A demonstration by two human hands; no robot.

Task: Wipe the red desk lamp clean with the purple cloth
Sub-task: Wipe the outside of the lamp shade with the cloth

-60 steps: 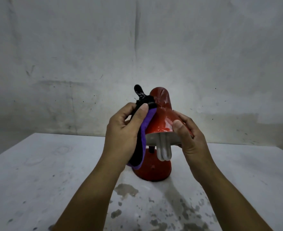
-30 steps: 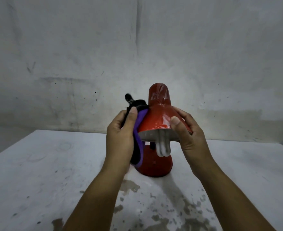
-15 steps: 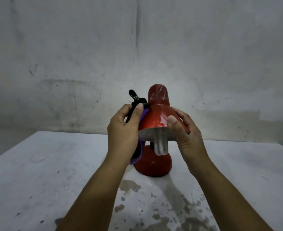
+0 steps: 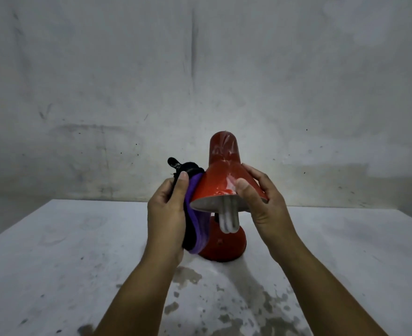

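Note:
The red desk lamp (image 4: 220, 175) stands on the white table (image 4: 54, 251), its shade tilted toward me with a white bulb (image 4: 228, 219) hanging out below. My left hand (image 4: 167, 217) grips the purple cloth (image 4: 196, 221), which has a black side, and presses it against the left flank of the shade. My right hand (image 4: 264, 202) holds the shade's right rim, thumb on the front and fingers behind. The round red base (image 4: 226, 243) shows between my hands, partly hidden by the cloth.
A stained grey wall (image 4: 200, 81) rises just behind the table. Dark wet blotches (image 4: 224, 309) mark the tabletop in front of the lamp between my forearms.
The cloth in my left hand has slid down the left side of the shade toward its rim. My right hand keeps its hold on the shade.

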